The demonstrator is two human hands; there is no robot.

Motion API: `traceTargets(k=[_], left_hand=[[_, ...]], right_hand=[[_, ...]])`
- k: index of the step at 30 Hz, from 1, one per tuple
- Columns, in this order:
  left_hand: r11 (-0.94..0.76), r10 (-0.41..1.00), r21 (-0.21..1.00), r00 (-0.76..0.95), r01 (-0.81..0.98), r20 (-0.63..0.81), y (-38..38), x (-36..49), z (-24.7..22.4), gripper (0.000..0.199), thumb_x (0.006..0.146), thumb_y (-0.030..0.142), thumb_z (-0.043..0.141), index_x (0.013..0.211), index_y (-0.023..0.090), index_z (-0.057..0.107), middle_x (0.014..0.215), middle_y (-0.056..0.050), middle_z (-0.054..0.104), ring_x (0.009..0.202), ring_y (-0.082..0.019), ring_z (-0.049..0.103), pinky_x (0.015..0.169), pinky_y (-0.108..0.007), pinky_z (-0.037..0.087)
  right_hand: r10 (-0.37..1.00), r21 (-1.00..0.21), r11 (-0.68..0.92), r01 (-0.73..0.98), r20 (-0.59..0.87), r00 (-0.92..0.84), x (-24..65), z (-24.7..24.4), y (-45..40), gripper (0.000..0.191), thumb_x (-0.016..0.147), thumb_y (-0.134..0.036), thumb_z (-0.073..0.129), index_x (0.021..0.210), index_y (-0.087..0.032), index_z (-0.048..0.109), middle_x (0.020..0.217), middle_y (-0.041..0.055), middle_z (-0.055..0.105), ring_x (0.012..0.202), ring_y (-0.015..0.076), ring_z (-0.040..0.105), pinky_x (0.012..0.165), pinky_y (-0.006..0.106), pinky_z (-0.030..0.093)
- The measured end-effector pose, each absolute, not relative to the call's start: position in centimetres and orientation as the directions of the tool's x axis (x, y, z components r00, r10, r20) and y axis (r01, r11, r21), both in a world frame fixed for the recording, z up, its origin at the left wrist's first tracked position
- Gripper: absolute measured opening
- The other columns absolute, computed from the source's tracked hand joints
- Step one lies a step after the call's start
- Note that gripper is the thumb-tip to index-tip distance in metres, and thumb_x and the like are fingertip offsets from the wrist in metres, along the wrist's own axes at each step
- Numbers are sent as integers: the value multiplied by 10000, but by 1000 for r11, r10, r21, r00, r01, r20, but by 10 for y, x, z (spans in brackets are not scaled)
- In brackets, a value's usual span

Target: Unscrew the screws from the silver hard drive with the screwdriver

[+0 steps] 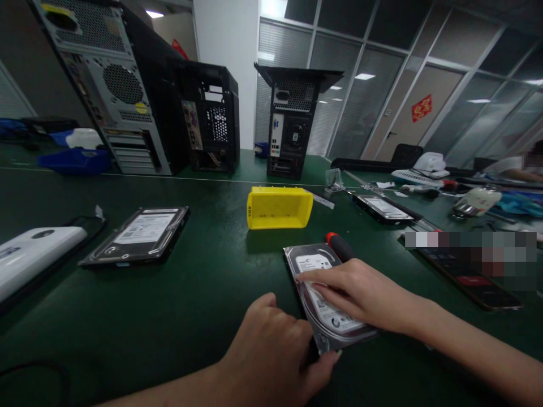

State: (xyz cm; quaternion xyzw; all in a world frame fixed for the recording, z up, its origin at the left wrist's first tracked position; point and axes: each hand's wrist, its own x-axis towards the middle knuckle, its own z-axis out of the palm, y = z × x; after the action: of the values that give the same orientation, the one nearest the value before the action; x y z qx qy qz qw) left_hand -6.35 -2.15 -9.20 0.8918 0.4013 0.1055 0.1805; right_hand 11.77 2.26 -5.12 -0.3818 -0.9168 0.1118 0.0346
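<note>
A silver hard drive (316, 328) with a white label lies at an angle on the green table in front of me. My left hand (275, 345) is closed at its near left corner, fingers curled and thumb by the corner's underside. Across the drive's top lies my right hand (360, 294), index finger and thumb brought close together at the drive's left edge. Anything small between those fingertips is hidden. Just beyond the drive is a red and black tool handle (339, 246), partly covered by my right hand.
A yellow plastic bin (280, 191) stands beyond the drive. Other hard drives lie left (144, 229) and right (384, 208). A white device (38, 249) sits far left, a phone (470, 277) right. Computer cases (156, 90) line the back. Another person (517, 167) is far right.
</note>
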Motion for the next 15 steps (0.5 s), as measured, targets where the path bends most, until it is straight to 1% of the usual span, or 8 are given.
traceTargets(k=[2,4,5,6,8,10,12,15], left_hand=[[-616,750,406,660,675,43,-21,-64,-92,354,840,395,502,579,167,574,529,12,613,471,-145,524,637,-337,329],[-621,742,409,669,669,33,-21,-64,-92,364,847,404,491,584,168,575,529,12,612,465,-141,519,634,-335,328],[-620,741,413,670,667,31,-20,-64,-92,368,851,411,485,591,169,579,533,12,614,463,-138,516,634,-335,328],[-619,741,416,670,666,31,-20,-64,-92,371,853,417,481,597,170,582,537,12,617,461,-136,513,634,-333,328],[-621,743,412,668,667,39,-19,-64,-93,376,850,424,485,589,171,580,535,12,617,454,-132,504,622,-328,324],[-630,742,404,667,663,64,-19,-64,-95,382,836,423,504,556,170,561,510,17,606,440,-128,492,605,-320,318],[-644,739,390,667,658,95,-20,-65,-96,395,821,428,523,525,167,540,478,21,588,427,-126,480,594,-313,315],[-659,739,356,660,663,138,-21,-65,-98,419,814,442,535,502,164,520,454,24,569,425,-124,474,591,-307,316]], right_hand=[[785,-217,613,760,51,-618,124,-46,28,345,918,-357,333,1175,-258,540,849,16,644,674,103,578,625,230,390],[896,-199,445,873,121,-428,134,-41,37,391,897,-476,340,1136,-241,541,740,12,608,604,106,533,559,227,351],[940,-193,336,922,130,-316,141,-40,42,448,869,-545,353,1130,-225,529,720,17,594,606,119,527,544,232,338],[969,-188,239,953,111,-221,147,-40,48,521,836,-607,362,1135,-207,510,731,29,591,620,134,531,541,239,336],[993,-220,99,971,-35,-109,159,-44,58,640,777,-682,383,1176,-187,459,834,63,608,699,164,561,573,255,368],[985,-249,71,966,-134,-107,167,-51,66,675,762,-702,379,1176,-174,454,902,85,616,743,177,584,604,268,407],[970,-279,71,958,-203,-131,171,-59,71,676,784,-699,327,1181,-167,456,919,92,622,744,174,599,611,272,439],[946,-316,66,946,-282,-161,173,-65,75,689,812,-670,288,1242,-145,406,943,115,618,722,172,610,568,267,471]])
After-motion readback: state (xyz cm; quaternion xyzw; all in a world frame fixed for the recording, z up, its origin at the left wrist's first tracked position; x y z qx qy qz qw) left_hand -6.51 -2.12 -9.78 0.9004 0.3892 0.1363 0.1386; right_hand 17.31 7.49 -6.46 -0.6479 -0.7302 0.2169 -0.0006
